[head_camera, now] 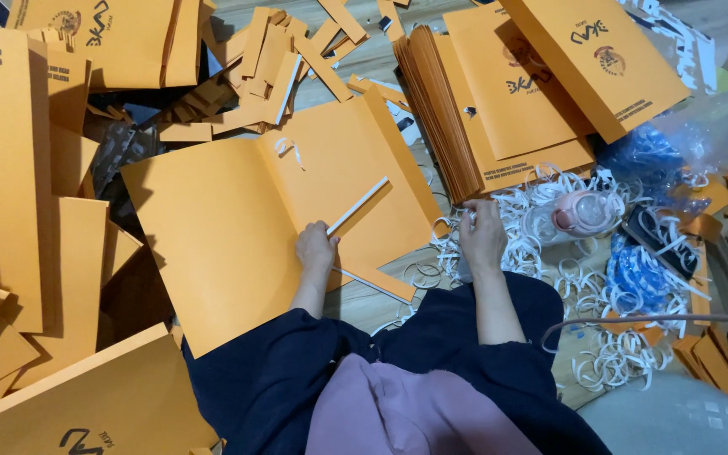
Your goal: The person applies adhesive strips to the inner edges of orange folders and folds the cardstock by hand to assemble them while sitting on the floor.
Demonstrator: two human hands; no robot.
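Fingers of the left hand [315, 246] pinch a thin white tape strip [357, 206] on the flat orange cardboard folder [238, 227] lying on the floor; the right hand [482, 236] rests, loosely curled, among curly white paper strips [541, 202].

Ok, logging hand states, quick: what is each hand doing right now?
Left hand: fingers pressing a white strip on the open orange folder; grip cannot be told.
Right hand: curled among white paper strips; cannot tell what it holds.
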